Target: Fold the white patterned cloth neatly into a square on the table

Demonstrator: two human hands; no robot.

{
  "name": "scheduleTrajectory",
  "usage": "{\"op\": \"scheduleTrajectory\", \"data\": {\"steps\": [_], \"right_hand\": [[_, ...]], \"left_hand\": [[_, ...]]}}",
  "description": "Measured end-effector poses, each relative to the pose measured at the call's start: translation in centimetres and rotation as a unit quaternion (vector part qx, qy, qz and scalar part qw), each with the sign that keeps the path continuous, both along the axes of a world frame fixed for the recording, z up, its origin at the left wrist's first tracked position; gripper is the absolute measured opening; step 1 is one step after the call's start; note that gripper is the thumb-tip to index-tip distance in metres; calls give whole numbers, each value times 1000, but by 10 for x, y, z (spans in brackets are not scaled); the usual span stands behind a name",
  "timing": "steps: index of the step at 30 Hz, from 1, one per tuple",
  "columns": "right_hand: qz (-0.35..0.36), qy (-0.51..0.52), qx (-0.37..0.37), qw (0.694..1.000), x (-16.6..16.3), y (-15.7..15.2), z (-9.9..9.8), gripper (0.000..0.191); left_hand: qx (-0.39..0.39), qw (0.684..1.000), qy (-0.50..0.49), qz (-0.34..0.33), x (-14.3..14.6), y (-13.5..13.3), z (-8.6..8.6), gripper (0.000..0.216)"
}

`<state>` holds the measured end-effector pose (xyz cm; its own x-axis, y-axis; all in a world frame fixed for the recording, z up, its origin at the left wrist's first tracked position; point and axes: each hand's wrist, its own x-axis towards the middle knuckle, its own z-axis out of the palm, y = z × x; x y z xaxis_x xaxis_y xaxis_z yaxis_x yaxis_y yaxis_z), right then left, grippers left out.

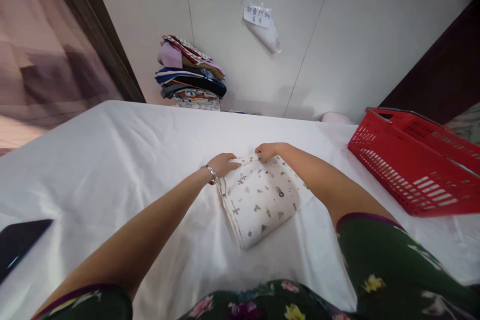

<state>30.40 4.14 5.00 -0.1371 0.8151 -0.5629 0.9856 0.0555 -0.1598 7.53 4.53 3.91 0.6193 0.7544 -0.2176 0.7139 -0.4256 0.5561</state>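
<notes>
A white cloth (262, 200) with small printed figures lies folded into a several-layered, roughly square piece on the white-covered surface. My left hand (224, 164), with a silver bangle at the wrist, grips its far left corner, the thumb on top and the fingers at the far edge. Along the same far edge, my right hand (267, 152) pinches the cloth with bent fingers. A short stretch of folded edge shows between the two hands. The fingertips are partly hidden behind the cloth.
A red plastic basket (397, 160) with metal handles stands at the right. Folded fabrics (191, 72) are stacked by the wall at the back. A dark flat object (22, 242) lies at the left. A paper with handwriting (257, 16) hangs on the wall. The white cover (150, 150) is wrinkled.
</notes>
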Motion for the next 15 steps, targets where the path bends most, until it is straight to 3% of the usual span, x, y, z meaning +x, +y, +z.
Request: {"op": "scheduleTrajectory", "data": {"steps": [5, 15], "right_hand": [[3, -2, -3, 1000, 1, -2, 4, 50], [1, -71, 30, 997, 11, -19, 30, 44]], "left_hand": [[-1, 1000, -9, 8, -1, -2, 1, 42], [27, 999, -9, -14, -2, -12, 19, 48]]}}
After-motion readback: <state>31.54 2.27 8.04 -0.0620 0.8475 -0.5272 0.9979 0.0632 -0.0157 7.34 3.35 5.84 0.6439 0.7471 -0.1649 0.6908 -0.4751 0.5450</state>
